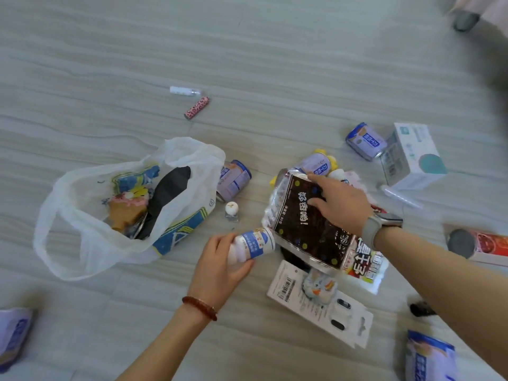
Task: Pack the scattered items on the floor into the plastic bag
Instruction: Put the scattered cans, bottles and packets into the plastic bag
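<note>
A white plastic bag (pixel 90 237) lies open on the floor at the left, with a black item, a blue-yellow packet and a cone-shaped toy inside. My left hand (pixel 217 268) grips a small white bottle with a blue label (pixel 254 244), just right of the bag. My right hand (pixel 339 203) rests on top of a dark foil snack pouch (pixel 310 232), fingers spread over it; whether it grips the pouch is unclear. A purple can (pixel 233 178) lies against the bag's right side. A second can (pixel 319 163) sits behind the pouch.
Scattered around: a third purple can (pixel 365 141), a white mask box (pixel 415 155), a pink tube (pixel 196 108), a white tube (pixel 184 91), a small round-topped bottle (pixel 231 210), a carded blister pack (pixel 321 301), a red box (pixel 483 244), and a blue packet (pixel 428 356).
</note>
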A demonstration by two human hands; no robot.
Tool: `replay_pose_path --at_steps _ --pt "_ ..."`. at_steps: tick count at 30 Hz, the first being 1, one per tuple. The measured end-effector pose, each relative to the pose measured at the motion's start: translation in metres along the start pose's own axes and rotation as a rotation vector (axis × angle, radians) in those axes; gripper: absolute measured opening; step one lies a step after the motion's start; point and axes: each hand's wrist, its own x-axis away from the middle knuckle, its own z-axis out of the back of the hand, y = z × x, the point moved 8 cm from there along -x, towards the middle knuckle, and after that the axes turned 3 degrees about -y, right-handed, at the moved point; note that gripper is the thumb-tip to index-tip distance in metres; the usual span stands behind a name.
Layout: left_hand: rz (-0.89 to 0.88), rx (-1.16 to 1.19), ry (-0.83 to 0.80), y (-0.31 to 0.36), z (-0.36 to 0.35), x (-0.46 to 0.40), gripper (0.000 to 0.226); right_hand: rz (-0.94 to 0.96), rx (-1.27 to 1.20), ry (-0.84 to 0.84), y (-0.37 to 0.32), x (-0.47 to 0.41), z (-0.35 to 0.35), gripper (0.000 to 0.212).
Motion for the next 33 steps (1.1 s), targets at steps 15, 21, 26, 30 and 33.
replay_pose_path --at_steps 15,21,26,30,33 --pt "0.539 -0.492 0.221 -0.103 0.148 -0.056 0.046 0.068 -0.828 0.303 -0.104 -0.013 0.073 0.034" --pt "0.149 0.337 0.384 -0.048 0.159 -0.025 0.055 0.003 -0.908 0.251 -0.13 -0.021 0.057 0.036" --pt "-0.273 -0.489 0.187 0.01 0.129 -0.013 0.098 -0.167 -1.079 0.144 -0.139 -0.026 0.035 0.033" --pt "-0.357 -0.447 0.299 0.014 0.143 -0.02 0.059 -0.151 -1.074 -0.005 -0.148 -0.021 0.032 0.036" --pt "-0.37 -0.472 0.376 0.015 0.162 -0.019 0.032 0.164 -0.585 -0.057 -0.167 -0.007 0.042 0.052"
